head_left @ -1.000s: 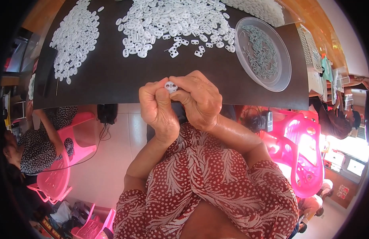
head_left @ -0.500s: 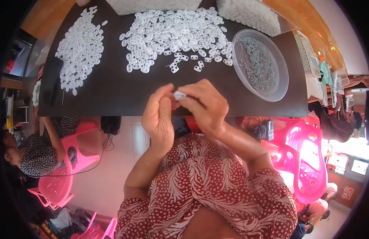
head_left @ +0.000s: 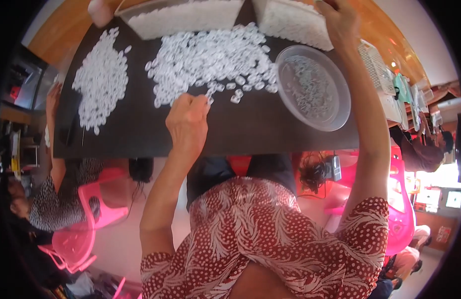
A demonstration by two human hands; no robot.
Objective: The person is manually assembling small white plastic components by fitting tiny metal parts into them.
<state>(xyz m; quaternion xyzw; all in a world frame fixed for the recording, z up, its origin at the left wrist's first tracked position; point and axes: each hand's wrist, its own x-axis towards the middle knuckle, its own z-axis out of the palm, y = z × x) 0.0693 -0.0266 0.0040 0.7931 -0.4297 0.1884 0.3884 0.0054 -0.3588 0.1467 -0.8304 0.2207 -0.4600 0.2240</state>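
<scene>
My left hand is over the dark table at the near edge of a pile of small white oval plastic pieces. Its fingers are curled, and the fingertips touch or nearly touch a few loose two-holed white pieces; whatever they grip is hidden. My right hand is stretched to the far right, above a clear bin filled with white pieces. Its fingers are blurred and partly cut off by the picture's top edge. Beneath that forearm, to its left, stands a round clear tub of small grey screws.
Another heap of white pieces lies at the left, beside a dark tool. A second long bin stands at the back, near a pale pink container. A person sits at the left. A pink chair stands at right.
My hands have parted from around a small white piece. The right reached far forward to the bin; the left moved forward to the pile's near edge. The view shifted slightly.
</scene>
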